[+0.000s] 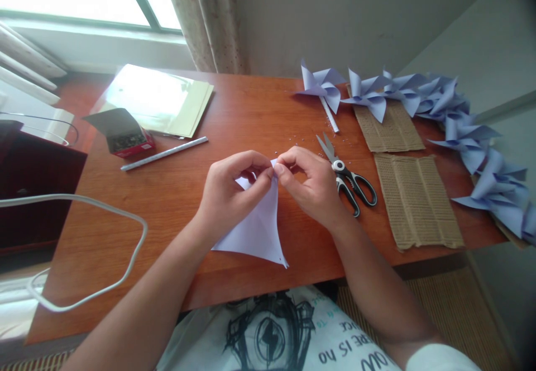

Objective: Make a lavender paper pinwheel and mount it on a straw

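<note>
A folded sheet of pale lilac paper [257, 228] lies in front of me, its far corner raised off the table. My left hand [234, 186] pinches that corner between thumb and index finger. Right against it, my right hand [310, 184] pinches the same tip, so the two sets of fingertips meet. What exactly sits between the fingertips is hidden. Scissors [345, 175] with black and white handles lie just right of my right hand, blades slightly apart.
Paper pinwheels [368, 94] line the back right and right edge, one with a white stick [329, 115]. Two cardboard pieces [419, 200] lie right. At left are an open red box [134, 144], a rolled paper stick [165, 153], stacked sheets [184, 108] and a white cable [140, 248].
</note>
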`<state>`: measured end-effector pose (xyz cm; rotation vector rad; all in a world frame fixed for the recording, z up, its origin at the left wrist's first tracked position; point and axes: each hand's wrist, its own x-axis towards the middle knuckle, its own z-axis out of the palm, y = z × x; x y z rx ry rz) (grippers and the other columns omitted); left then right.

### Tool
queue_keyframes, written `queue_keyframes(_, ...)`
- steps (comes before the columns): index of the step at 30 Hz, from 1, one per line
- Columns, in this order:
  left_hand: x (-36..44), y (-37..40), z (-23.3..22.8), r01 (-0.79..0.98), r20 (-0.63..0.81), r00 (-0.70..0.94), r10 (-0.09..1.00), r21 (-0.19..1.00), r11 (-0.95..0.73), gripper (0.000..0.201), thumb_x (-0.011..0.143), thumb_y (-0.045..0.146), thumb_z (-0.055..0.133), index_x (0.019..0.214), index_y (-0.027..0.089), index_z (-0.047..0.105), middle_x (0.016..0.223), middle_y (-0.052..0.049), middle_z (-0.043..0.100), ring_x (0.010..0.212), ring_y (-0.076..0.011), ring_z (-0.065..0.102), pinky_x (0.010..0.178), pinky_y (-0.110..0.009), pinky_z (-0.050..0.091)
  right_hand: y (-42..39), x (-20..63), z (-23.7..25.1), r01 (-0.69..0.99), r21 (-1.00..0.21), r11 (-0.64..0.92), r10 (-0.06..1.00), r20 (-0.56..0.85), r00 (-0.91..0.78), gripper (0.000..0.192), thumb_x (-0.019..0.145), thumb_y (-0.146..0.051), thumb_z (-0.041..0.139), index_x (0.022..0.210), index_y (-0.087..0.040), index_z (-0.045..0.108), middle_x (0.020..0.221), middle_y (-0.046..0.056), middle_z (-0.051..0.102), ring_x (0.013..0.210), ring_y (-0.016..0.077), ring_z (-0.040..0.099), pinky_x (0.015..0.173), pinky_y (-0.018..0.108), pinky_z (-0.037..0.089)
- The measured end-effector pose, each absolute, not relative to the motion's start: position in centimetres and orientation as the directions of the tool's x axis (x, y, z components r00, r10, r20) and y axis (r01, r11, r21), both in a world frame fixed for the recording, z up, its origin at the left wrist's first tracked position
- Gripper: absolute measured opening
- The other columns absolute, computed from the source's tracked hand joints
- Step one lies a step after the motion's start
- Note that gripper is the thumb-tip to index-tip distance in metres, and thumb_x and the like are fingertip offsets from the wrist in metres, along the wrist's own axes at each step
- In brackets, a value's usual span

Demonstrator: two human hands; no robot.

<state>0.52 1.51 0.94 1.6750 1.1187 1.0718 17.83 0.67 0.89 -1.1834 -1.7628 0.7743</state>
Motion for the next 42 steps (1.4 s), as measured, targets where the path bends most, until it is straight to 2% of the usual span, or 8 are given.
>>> queue_keyframes(8,0.5,1.6,0.8,0.16,0.164,0.202,0.966,0.967,-0.198,0.007,0.086,0.022,0.068,0.081,0.017,0.07,0.076,-0.001,0.07,0.069,-0.0135,0.063,0.065,-0.023,0.051,1.3,21.7,1.6,0.423,-0.884,0.201,0.956,0.271,0.112,0.02,0.097,-0.04,0.058,0.095,-0.023,0.069,0.089,0.002,0.07,0.08,0.0178,0.066,0.072,0.032,0.053)
queue_keyframes(13,0.5,1.5,1.0,0.084,0.13,0.171,0.977,0.986,-0.146,0.009,0.086,0.024,0.07,0.081,0.017,0.07,0.077,-0.003,0.07,0.07,-0.0141,0.063,0.065,-0.024,0.051,-1.8,27.8,1.4,0.818,-0.568,-0.089,0.96,0.171,0.223,0.021,0.089,-0.036,0.064,0.101,-0.021,0.072,0.096,0.009,0.075,0.08,0.0243,0.07,0.077,0.04,0.057)
queue_keyframes(20,0.5,1.5,1.3,0.032,0.135,0.177,0.975,0.989,-0.143,0.008,0.085,0.022,0.072,0.079,0.017,0.069,0.074,-0.002,0.068,0.067,-0.0123,0.061,0.06,-0.022,0.049,-6.3,29.6,-0.6,0.95,-0.275,-0.146,0.989,-0.011,0.149,0.046,0.085,-0.033,0.065,0.129,-0.019,0.062,0.117,0.014,0.069,0.102,0.0338,0.07,0.09,0.05,0.057)
queue_keyframes(26,0.5,1.4,1.3,0.038,0.18,0.213,0.96,0.981,-0.192,0.009,0.087,0.023,0.071,0.08,0.017,0.07,0.076,-0.002,0.069,0.07,-0.0131,0.062,0.063,-0.023,0.051,-4.5,28.0,-1.2,0.949,-0.218,-0.229,0.972,0.01,0.237,0.051,0.085,-0.032,0.066,0.132,-0.015,0.061,0.115,0.018,0.07,0.103,0.0362,0.069,0.092,0.051,0.055)
queue_keyframes(30,0.4,1.4,1.6,0.05,0.197,0.213,0.957,0.976,-0.212,0.01,0.087,0.025,0.071,0.081,0.017,0.07,0.078,-0.004,0.07,0.071,-0.0143,0.063,0.063,-0.024,0.051,-3.8,28.4,-1.2,0.854,-0.469,-0.223,0.945,0.109,0.307,0.048,0.081,-0.034,0.07,0.126,-0.017,0.065,0.104,0.012,0.068,0.094,0.0309,0.069,0.087,0.048,0.056)
queue_keyframes(34,0.3,1.4,1.7,0.034,0.224,0.234,0.946,0.971,-0.238,0.008,0.089,0.023,0.069,0.082,0.017,0.069,0.08,-0.003,0.068,0.074,-0.0143,0.062,0.065,-0.024,0.05,-4.4,28.0,-0.4,0.318,-0.946,-0.063,0.928,0.062,0.368,0.055,0.08,-0.041,0.076,0.131,-0.025,0.061,0.102,0.004,0.062,0.085,0.019,0.066,0.08,0.036,0.057)
queue_keyframes(38,0.3,1.3,1.6,0.011,0.258,0.262,0.93,0.963,-0.27,0.007,0.091,0.02,0.067,0.085,0.017,0.068,0.083,-0.004,0.067,0.077,-0.0141,0.061,0.067,-0.024,0.048,-5.3,26.0,1.2,0.123,-0.991,-0.044,0.989,-0.025,0.148,0.054,0.075,-0.041,0.085,0.125,-0.03,0.068,0.092,0.001,0.058,0.08,0.0156,0.059,0.069,0.029,0.053)
queue_keyframes(42,0.3,1.2,1.2,-0.023,0.296,0.267,0.917,0.953,-0.301,0.003,0.092,0.018,0.066,0.09,0.018,0.069,0.087,-0.004,0.066,0.081,-0.0147,0.06,0.07,-0.026,0.048,-5.7,23.9,2.4,0.326,-0.943,0.058,0.998,0.057,-0.014,0.05,0.077,-0.033,0.086,0.125,-0.035,0.069,0.103,0.001,0.057,0.085,0.015,0.059,0.076,0.03,0.054)
